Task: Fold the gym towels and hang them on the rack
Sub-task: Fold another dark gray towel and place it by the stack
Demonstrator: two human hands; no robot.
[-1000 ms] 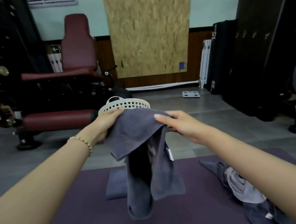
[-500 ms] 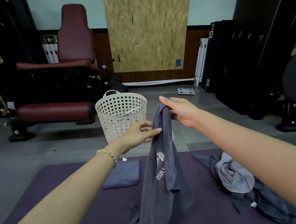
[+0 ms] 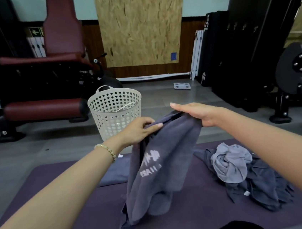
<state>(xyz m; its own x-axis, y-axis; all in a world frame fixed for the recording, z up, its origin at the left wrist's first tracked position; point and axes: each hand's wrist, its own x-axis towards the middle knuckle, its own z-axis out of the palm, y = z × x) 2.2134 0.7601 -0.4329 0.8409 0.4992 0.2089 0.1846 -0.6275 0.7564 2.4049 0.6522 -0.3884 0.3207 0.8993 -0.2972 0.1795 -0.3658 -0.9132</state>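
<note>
Centre frame, the left hand (image 3: 140, 129) and right hand (image 3: 195, 114) pinch the top edge of a grey towel (image 3: 161, 167) whose lower end crumples on the purple mat (image 3: 43, 196). A folded towel (image 3: 115, 171) lies left, a pile (image 3: 246, 175) right, a white basket (image 3: 115, 109) above centre

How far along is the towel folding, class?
Done: one folded towel lies on the mat. In hand: both hands, left and right, hold a dark grey towel. Left: the crumpled pile; no rack is visible.

Towel print (image 3: 149, 163) blurred, unreadable
</note>
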